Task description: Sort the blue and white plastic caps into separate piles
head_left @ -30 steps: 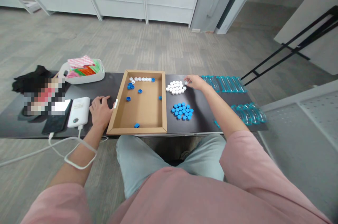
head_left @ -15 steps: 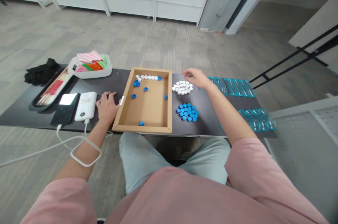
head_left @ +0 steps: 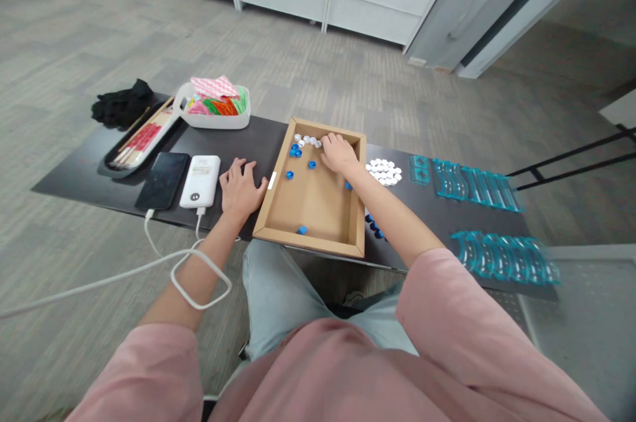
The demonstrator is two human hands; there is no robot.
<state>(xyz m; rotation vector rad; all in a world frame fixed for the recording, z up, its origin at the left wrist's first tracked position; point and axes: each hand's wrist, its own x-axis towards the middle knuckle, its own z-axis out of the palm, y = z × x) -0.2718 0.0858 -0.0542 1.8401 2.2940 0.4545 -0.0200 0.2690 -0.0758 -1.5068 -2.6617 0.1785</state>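
A shallow cardboard tray [head_left: 278, 205] lies on the black table [head_left: 89, 167] in front of me. A row of white hexagonal pieces [head_left: 307, 140] runs along its far wall, and several blue hexagonal pieces [head_left: 295, 152] lie loose on its floor. My right hand [head_left: 338, 153] is inside the tray at the far end, fingers curled down at the end of the white row; what they pinch is hidden. My left hand [head_left: 241, 187] rests flat on the table, fingers spread, touching the tray's left wall. A cluster of white pieces [head_left: 384, 171] sits right of the tray; a blue cluster [head_left: 373, 226] is mostly behind my forearm.
Left of my left hand lie a white power bank [head_left: 200, 181] with cable and a dark phone [head_left: 162, 180]. Further left are a tray of sticks [head_left: 136, 142], black gloves [head_left: 122, 103] and a white basket of coloured packets [head_left: 215, 106]. Clear teal curved pieces [head_left: 472, 177] lie at right.
My right hand moved left from the white cluster beside the tray into the tray's far end. The view swung, shifting everything right. My left hand stayed put.
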